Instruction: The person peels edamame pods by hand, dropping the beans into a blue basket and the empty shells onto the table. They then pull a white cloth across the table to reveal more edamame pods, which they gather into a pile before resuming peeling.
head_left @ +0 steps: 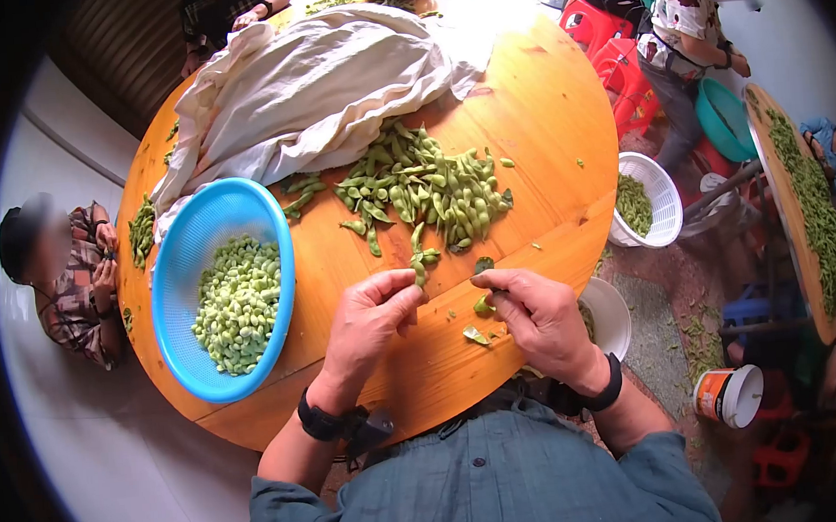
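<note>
My left hand (369, 321) is over the near part of the round wooden table (543, 110), its fingers pinched at the lower end of a green bean pod (419, 263). To its right my right hand (541, 320) has thumb and forefinger together, with a piece of green pod (484, 305) by the fingertips; what they grip is too small to make out. Beyond both hands lies a pile of green pods (432, 179). A blue basket (179, 343) left of my left hand holds shelled green beans (239, 305). An opened husk (476, 335) lies between my hands.
A white cloth (321, 85) covers pods at the table's back. People sit or stand at the left, back and right. Right of the table are a white basket (671, 209) with pods, a white bucket (744, 396), red stools (617, 72) and another table (771, 158).
</note>
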Demonstrator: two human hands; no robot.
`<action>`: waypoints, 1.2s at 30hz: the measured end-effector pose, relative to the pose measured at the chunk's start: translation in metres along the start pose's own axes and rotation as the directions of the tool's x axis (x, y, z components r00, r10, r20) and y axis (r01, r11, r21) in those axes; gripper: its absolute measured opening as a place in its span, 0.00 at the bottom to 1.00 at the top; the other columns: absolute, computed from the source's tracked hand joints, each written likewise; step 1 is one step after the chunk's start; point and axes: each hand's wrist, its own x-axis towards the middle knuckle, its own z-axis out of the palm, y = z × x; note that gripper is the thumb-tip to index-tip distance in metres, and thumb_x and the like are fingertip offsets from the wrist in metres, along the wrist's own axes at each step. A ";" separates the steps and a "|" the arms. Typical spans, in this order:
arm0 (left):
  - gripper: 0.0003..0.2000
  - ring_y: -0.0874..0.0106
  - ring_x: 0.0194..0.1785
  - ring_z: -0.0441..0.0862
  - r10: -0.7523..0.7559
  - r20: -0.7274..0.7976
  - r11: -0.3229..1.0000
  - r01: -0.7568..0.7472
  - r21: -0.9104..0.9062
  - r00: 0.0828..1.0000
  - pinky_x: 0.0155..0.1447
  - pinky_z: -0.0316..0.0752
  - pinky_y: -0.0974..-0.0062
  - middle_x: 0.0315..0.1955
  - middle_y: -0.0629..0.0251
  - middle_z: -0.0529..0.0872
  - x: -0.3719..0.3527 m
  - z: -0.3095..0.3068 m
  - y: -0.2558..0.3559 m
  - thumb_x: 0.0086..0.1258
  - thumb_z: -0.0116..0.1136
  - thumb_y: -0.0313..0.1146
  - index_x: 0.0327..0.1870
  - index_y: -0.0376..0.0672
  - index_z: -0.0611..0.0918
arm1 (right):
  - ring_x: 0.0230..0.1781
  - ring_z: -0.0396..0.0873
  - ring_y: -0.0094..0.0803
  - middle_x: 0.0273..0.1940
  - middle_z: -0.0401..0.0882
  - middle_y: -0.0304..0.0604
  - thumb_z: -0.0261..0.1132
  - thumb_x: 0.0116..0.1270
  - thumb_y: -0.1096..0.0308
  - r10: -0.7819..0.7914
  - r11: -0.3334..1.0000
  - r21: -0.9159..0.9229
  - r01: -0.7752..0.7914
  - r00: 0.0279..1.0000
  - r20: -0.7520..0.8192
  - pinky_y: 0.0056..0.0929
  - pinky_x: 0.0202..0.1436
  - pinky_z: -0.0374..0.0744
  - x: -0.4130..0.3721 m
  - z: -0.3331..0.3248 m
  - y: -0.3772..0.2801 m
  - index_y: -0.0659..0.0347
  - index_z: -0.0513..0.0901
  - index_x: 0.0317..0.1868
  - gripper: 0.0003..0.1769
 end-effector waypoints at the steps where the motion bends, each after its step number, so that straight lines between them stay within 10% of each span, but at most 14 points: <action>1: 0.11 0.83 0.30 0.78 -0.004 0.002 1.000 0.004 0.000 1.000 0.34 0.73 0.85 0.34 0.68 0.86 -0.005 0.003 -0.001 0.73 0.61 0.30 0.51 0.34 0.82 | 0.32 0.82 0.27 0.35 0.84 0.44 0.61 0.71 0.75 0.094 0.986 0.133 -0.099 0.994 0.046 0.25 0.39 0.81 0.000 0.002 -0.002 0.69 0.80 0.51 0.11; 5: 0.07 0.81 0.29 0.78 -0.061 0.021 0.993 0.062 -0.104 0.998 0.33 0.72 0.84 0.33 0.65 0.87 -0.018 0.008 -0.004 0.71 0.62 0.29 0.44 0.37 0.82 | 0.33 0.85 0.33 0.34 0.85 0.52 0.61 0.68 0.75 0.337 0.911 0.211 -0.356 0.934 0.121 0.28 0.39 0.81 0.000 0.017 -0.018 0.71 0.81 0.47 0.10; 8: 0.07 0.82 0.29 0.79 -0.042 0.018 0.996 0.043 -0.076 0.999 0.33 0.73 0.84 0.33 0.65 0.87 -0.024 0.011 -0.007 0.71 0.63 0.29 0.45 0.36 0.82 | 0.28 0.79 0.17 0.33 0.84 0.37 0.59 0.73 0.72 0.358 0.853 0.305 -0.424 0.900 0.251 0.19 0.30 0.80 -0.001 0.026 -0.013 0.68 0.80 0.50 0.10; 23: 0.03 0.82 0.29 0.79 0.049 -0.039 0.997 -0.046 0.061 0.998 0.31 0.75 0.83 0.29 0.70 0.84 -0.036 0.020 -0.020 0.69 0.63 0.23 0.39 0.37 0.80 | 0.29 0.85 0.42 0.30 0.84 0.56 0.58 0.66 0.76 0.255 0.949 0.158 -0.272 0.959 0.123 0.35 0.35 0.81 -0.001 0.037 -0.018 0.71 0.81 0.43 0.09; 25: 0.05 0.77 0.27 0.80 0.512 0.014 0.750 -0.455 0.480 0.859 0.31 0.75 0.78 0.27 0.64 0.82 -0.035 0.025 -0.029 0.67 0.63 0.20 0.39 0.35 0.78 | 0.31 0.85 0.47 0.31 0.83 0.58 0.57 0.66 0.76 0.210 0.970 0.099 -0.220 0.972 0.103 0.38 0.35 0.81 -0.003 0.039 -0.017 0.71 0.80 0.43 0.09; 29: 0.07 0.62 0.29 0.81 0.695 0.142 0.503 -0.618 0.605 0.705 0.32 0.76 0.72 0.30 0.54 0.81 -0.033 0.027 -0.031 0.64 0.62 0.16 0.38 0.35 0.78 | 0.33 0.82 0.59 0.31 0.81 0.61 0.57 0.65 0.77 0.154 0.987 0.031 -0.157 0.984 0.092 0.47 0.36 0.79 -0.002 0.042 -0.020 0.69 0.77 0.45 0.09; 33: 0.05 0.70 0.28 0.81 0.646 0.131 0.578 -0.594 0.560 0.752 0.31 0.75 0.75 0.29 0.59 0.82 -0.033 0.020 -0.030 0.66 0.62 0.17 0.38 0.35 0.78 | 0.32 0.81 0.59 0.30 0.79 0.61 0.57 0.65 0.77 0.030 1.000 -0.008 -0.030 0.991 0.131 0.48 0.36 0.79 -0.001 0.043 -0.007 0.68 0.76 0.44 0.08; 35: 0.04 0.78 0.28 0.80 0.094 0.040 0.985 -0.099 0.140 0.995 0.30 0.74 0.81 0.28 0.66 0.83 -0.034 0.010 -0.026 0.69 0.61 0.21 0.39 0.37 0.78 | 0.31 0.80 0.59 0.28 0.78 0.61 0.58 0.65 0.76 -0.008 1.000 -0.025 0.012 0.988 0.154 0.49 0.35 0.78 -0.001 0.043 -0.002 0.68 0.76 0.43 0.07; 36: 0.03 0.84 0.29 0.78 0.086 0.082 0.994 -0.090 0.053 0.993 0.31 0.73 0.84 0.29 0.71 0.83 -0.031 0.006 -0.028 0.72 0.61 0.26 0.40 0.38 0.79 | 0.31 0.80 0.59 0.28 0.78 0.61 0.58 0.65 0.76 -0.007 1.000 -0.024 0.011 0.988 0.154 0.49 0.35 0.78 -0.001 0.042 -0.001 0.68 0.76 0.43 0.07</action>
